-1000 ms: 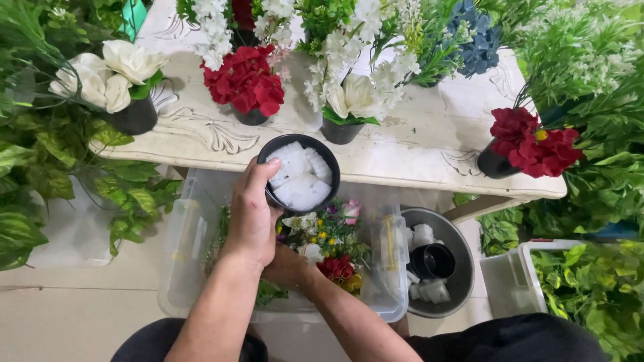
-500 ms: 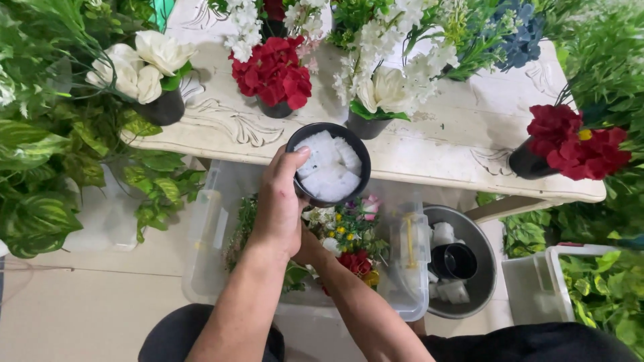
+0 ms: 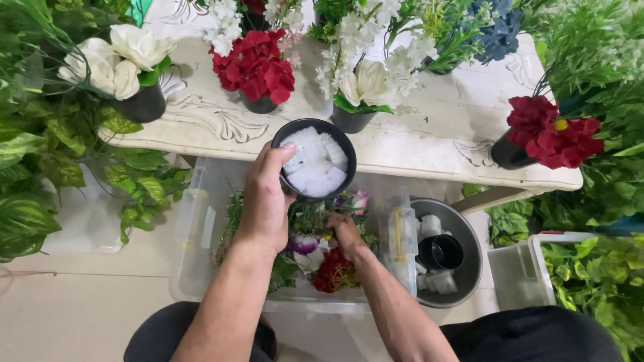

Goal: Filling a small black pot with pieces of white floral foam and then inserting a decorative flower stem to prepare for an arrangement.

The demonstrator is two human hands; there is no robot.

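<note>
The left hand (image 3: 267, 201) was closed around the near left side of a small black pot (image 3: 314, 159), filled with white foam pieces, and held it above the clear plastic bin (image 3: 194, 228). The right hand (image 3: 346, 231) was lower, down among the mixed artificial flowers (image 3: 315, 251) in that bin; I could not tell if its fingers gripped a stem. Just to the right stood a grey bucket (image 3: 469, 251) with another black pot inside. Beyond, on the white table (image 3: 429, 144), stood pots of red flowers (image 3: 255, 67) and white flowers (image 3: 117, 57).
</note>
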